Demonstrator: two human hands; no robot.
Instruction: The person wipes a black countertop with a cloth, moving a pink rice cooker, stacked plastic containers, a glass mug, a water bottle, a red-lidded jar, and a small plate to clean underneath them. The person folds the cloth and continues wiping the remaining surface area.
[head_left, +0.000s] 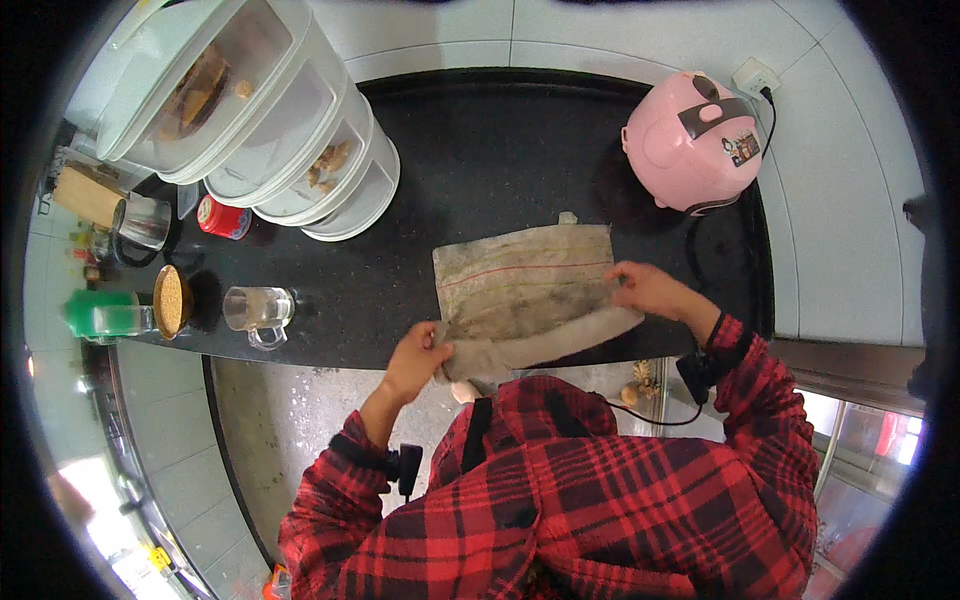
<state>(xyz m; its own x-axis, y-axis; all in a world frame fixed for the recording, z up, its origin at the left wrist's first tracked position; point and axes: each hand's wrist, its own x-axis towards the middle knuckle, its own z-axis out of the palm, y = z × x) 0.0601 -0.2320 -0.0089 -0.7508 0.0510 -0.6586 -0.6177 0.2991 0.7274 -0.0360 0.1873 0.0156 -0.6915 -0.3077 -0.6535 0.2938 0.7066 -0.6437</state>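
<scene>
A worn greyish-beige cloth (525, 292) with a red stripe and dark stains lies on the black countertop (495, 165). Its near edge is folded up in a band along the counter's front edge. My left hand (412, 362) pinches the near left corner between thumb and fingers. At the near right corner, my right hand (654, 290) grips the cloth the same way. The far part of the cloth rests flat, with a small pale tab sticking out at its back edge.
A pink rice cooker (694, 146) stands back right, near a plugged-in wall socket (756, 78). Stacked white plastic drawers (289, 127) rise at back left. A glass mug (259, 308), a bowl of grain (172, 301), a red tin (223, 218) and a metal pot (144, 223) stand left.
</scene>
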